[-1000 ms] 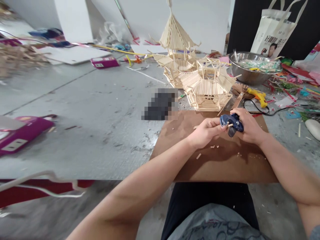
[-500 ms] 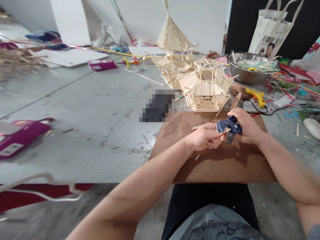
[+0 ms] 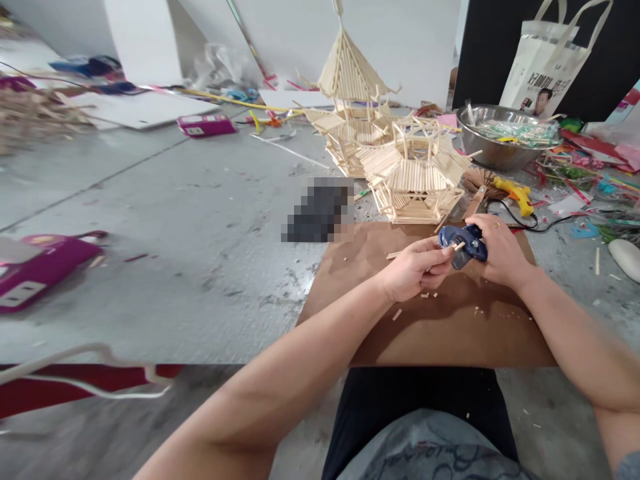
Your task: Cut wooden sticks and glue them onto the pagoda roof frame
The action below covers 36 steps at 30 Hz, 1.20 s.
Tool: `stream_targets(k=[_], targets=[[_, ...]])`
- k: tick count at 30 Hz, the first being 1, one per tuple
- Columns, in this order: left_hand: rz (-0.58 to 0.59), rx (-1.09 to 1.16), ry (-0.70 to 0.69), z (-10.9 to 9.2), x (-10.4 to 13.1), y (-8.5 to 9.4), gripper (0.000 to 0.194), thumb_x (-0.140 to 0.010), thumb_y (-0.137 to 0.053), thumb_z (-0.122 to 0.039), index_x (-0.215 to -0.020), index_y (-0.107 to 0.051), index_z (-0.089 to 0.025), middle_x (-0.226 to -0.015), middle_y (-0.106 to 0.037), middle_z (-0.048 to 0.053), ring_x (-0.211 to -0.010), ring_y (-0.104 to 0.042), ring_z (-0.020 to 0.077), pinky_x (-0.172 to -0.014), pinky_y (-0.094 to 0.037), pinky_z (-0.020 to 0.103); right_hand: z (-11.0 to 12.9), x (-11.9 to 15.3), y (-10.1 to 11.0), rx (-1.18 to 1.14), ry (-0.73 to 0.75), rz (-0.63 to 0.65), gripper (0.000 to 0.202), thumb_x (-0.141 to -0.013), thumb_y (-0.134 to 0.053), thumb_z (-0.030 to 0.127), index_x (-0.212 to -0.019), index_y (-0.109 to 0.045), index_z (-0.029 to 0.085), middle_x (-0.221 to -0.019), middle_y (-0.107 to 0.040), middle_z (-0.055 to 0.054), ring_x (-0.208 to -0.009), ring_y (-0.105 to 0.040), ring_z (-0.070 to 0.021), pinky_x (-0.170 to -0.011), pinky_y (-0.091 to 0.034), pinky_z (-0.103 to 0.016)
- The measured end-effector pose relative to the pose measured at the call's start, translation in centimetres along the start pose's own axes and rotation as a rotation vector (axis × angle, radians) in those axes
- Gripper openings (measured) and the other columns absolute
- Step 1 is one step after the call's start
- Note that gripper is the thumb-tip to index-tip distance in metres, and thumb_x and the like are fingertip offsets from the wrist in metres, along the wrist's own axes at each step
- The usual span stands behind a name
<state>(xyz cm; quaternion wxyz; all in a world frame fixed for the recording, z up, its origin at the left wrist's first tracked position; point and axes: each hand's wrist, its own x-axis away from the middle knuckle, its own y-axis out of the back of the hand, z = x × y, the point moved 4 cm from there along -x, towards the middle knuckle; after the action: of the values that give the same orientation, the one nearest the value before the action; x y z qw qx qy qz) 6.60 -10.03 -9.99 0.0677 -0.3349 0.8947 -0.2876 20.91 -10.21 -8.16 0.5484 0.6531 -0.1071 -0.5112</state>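
Left hand (image 3: 416,270): closed; thumb and fingers pinch the wooden stick (image 3: 459,247) close to its visible end.
Right hand (image 3: 504,252): closed around the blue hand tool (image 3: 475,244), at the side away from the left hand.
Stick slip: likely if the pinch loosens or the tool pushes the stick off line; a skewed or split end could result.
Fingertip injury: possible; the left fingertips sit right beside the tool, so a sudden squeeze or slip could nip them.
Loose fragments: small offcuts (image 3: 397,315) lie on the brown board (image 3: 450,340); a short end could fly off if released under pressure.
Stick location: visible end at the tool, between the hands, above the board.
Stick direction: tip points toward the right hand, slightly away from the body.
Stick long axis: crosswise, slightly oblique; full length cannot be confirmed behind the left hand.
Stick structure (image 3: 417,175): upright beyond the board's far edge.
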Motion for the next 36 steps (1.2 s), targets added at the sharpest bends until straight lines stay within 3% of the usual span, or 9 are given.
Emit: stream_targets(k=[6, 12, 36], targets=[[-0.108, -0.079, -0.092, 0.0, -0.5, 0.6, 0.038, -0.062, -0.07, -0.04, -0.064, -0.042, -0.015, -0.049, -0.038, -0.007, -0.037, -0.022, -0.0002, -0.036, -0.008, 0.016, 0.0, 0.0, 0.0, -0.009, -0.028, 0.009, 0.056, -0.069, -0.057, 0.046, -0.114, -0.039, 0.018, -0.109, -0.055, -0.016, -0.103, -0.05, -0.0303, -0.089, -0.037, -0.048], [-0.182, -0.116, -0.164, -0.2, -0.7, 0.8, 0.038, -0.061, -0.071, -0.043, -0.065, -0.045, -0.015, -0.048, -0.035, -0.009, -0.037, -0.021, 0.0, -0.036, -0.011, 0.016, 0.1, -0.1, 0.1, 0.009, -0.022, 0.02, 0.052, -0.069, -0.058, 0.04, -0.112, -0.04, 0.017, -0.107, -0.055, -0.016, -0.102, -0.051, -0.0297, -0.088, -0.039, -0.046], [-0.221, -0.104, -0.195, -0.2, -0.7, 1.1, 0.037, -0.059, -0.072, -0.041, -0.066, -0.048, -0.014, -0.046, -0.035, -0.009, -0.037, -0.02, -0.0003, -0.036, -0.012, 0.015, 0.2, -0.2, 0.1, 0.105, -0.015, 0.022, 0.041, -0.07, -0.052, 0.035, -0.105, -0.043, 0.016, -0.098, -0.059, -0.014, -0.092, -0.054, -0.0277, -0.081, -0.041, -0.042]])
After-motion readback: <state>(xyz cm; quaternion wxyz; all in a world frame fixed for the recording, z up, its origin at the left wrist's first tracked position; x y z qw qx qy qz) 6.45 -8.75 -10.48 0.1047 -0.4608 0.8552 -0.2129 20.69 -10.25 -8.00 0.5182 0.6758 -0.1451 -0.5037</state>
